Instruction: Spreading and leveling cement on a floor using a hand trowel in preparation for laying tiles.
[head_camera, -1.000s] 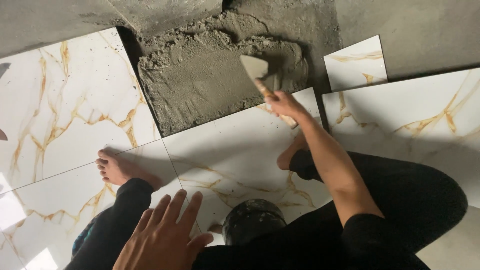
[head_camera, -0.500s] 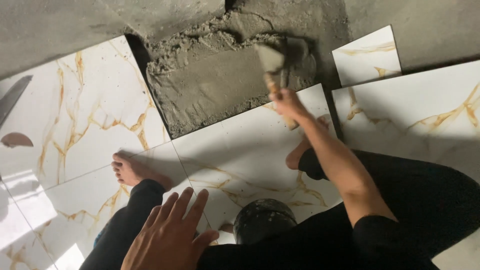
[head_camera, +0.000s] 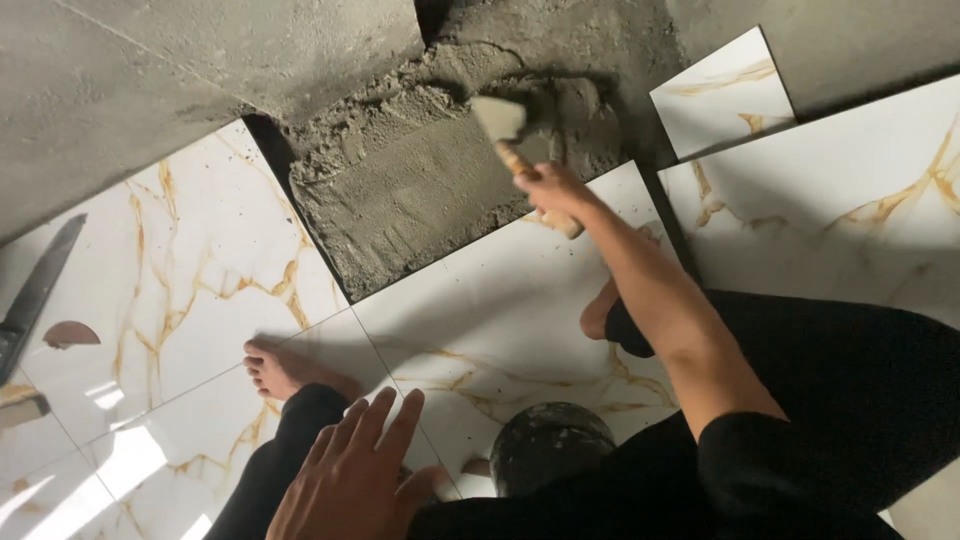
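My right hand (head_camera: 553, 190) grips the wooden handle of a trowel (head_camera: 503, 125). Its pale blade rests on the far right of a grey mortar bed (head_camera: 420, 190), which fills an untiled gap between white, gold-veined floor tiles (head_camera: 500, 300). My left hand (head_camera: 350, 480) lies flat with spread fingers on my left knee in black trousers. Both of my bare feet (head_camera: 280, 368) stand on the laid tiles. Between my legs sits a dark, mortar-spattered round container (head_camera: 550, 445).
A small cut tile piece (head_camera: 722, 92) lies on bare concrete at the top right. A large tile (head_camera: 850, 200) lies to the right. At the left edge lie a long dark blade-like tool (head_camera: 35, 295) and a small brown curved chip (head_camera: 70, 333). Grey concrete (head_camera: 150, 90) spans the top.
The view has shifted, bringing the dark tool at the left into sight. My right hand has moved the trowel blade slightly left and further up on the mortar. My left hand stays on the knee.
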